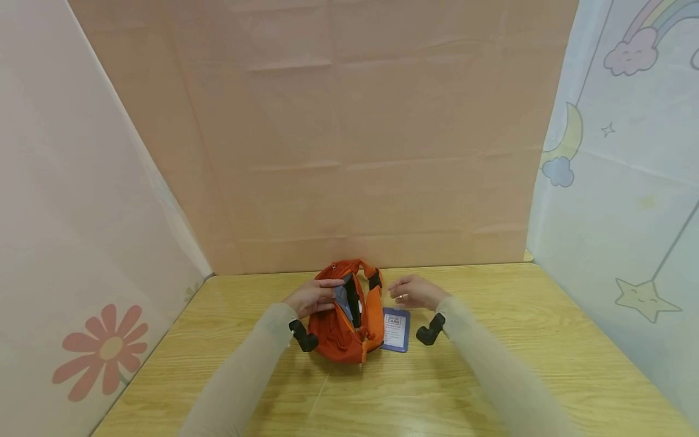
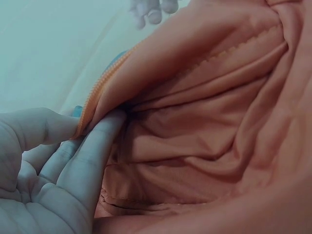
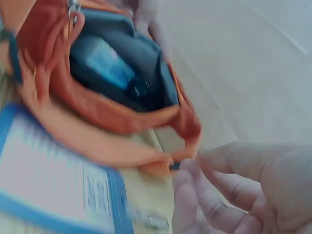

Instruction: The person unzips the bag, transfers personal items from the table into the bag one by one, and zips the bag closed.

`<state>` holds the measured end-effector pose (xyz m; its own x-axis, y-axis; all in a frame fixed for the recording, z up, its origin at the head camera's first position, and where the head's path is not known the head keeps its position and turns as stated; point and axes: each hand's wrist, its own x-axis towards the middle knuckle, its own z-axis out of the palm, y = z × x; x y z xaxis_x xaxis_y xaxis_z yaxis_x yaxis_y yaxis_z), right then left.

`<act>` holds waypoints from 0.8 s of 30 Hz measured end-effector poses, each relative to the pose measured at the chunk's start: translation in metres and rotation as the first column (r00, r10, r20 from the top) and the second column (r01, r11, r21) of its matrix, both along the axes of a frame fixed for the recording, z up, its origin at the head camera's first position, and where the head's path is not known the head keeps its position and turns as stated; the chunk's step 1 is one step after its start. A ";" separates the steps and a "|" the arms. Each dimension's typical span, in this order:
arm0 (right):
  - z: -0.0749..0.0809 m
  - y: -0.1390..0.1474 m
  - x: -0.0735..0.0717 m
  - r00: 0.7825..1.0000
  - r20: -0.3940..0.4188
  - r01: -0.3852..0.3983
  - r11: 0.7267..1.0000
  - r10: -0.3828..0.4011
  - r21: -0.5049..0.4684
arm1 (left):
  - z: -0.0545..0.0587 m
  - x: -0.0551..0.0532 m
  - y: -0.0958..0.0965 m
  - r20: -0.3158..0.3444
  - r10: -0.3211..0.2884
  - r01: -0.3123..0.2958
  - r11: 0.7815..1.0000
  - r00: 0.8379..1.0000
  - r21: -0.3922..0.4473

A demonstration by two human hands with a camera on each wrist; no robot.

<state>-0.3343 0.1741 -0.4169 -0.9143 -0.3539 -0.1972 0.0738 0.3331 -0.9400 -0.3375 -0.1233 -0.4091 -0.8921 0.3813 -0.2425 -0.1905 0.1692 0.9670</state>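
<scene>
An orange-red waist bag [image 1: 335, 343] lies on the table with its zipped mouth open, showing a grey lining [image 3: 151, 58]. My left hand [image 1: 314, 296] pinches the zipper edge of that mouth between thumb and fingers, as the left wrist view shows. Inside the bag are a light blue and white item [image 3: 109, 63] and something small and black, their kinds unclear. My right hand [image 1: 417, 292] hovers just right of the bag with loosely curled fingers and nothing between them. Below it lies a blue-framed ID card holder [image 1: 397, 331], flat against the bag's right side.
The bag's strap with a black buckle [image 1: 375, 280] loops at its upper right. A wooden table [image 1: 491, 364] carries everything. Behind it hangs a peach-coloured backdrop [image 1: 338, 152], with printed cloth walls [image 1: 628, 212] at both sides.
</scene>
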 end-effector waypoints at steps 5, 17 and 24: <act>-0.005 0.016 0.010 0.998 -0.044 0.053 0.982 -0.046 0.183 | -0.001 0.000 -0.001 0.011 0.018 -0.018 1.000 1.000 -0.003; -0.023 0.005 0.023 0.993 -0.114 0.030 0.856 0.033 0.516 | 0.001 -0.001 -0.001 0.016 0.005 -0.005 1.000 1.000 0.011; -0.025 -0.007 0.024 0.988 -0.155 0.090 0.755 0.016 0.650 | 0.001 0.000 0.001 0.018 0.004 -0.004 1.000 1.000 0.016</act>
